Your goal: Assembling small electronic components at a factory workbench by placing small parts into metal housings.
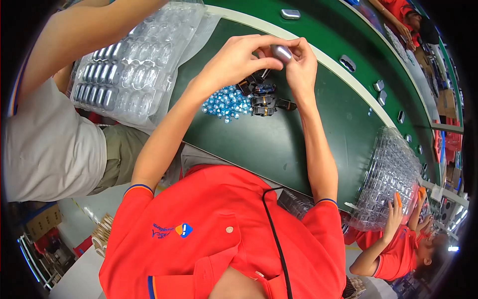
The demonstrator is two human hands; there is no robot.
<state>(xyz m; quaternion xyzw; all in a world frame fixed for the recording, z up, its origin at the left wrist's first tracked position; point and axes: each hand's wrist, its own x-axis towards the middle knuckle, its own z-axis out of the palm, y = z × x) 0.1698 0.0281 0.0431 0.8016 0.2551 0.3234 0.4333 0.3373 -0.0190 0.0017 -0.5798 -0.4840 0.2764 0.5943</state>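
Over the far part of the green work table (244, 142), a small glossy grey rounded shell (282, 53) is between my two hands. My left hand (241, 59) reaches it from the left, thumb and index finger closed about it. On its right side, my right hand (301, 67) grips it with bent fingers, which partly hide it. Just below the hands lie several black plastic parts (264, 102) in a loose group. Beside them, to the left, is a heap of small blue-and-white pieces (226, 103).
Clear moulded trays (144, 70), partly filled with grey shells, stand at the left, near a co-worker's arm (89, 35). Beyond the pale rail (343, 65), a green conveyor (328, 30) carries scattered grey shells (347, 63). Stacked clear trays (391, 169) and another person (393, 244) are at right.
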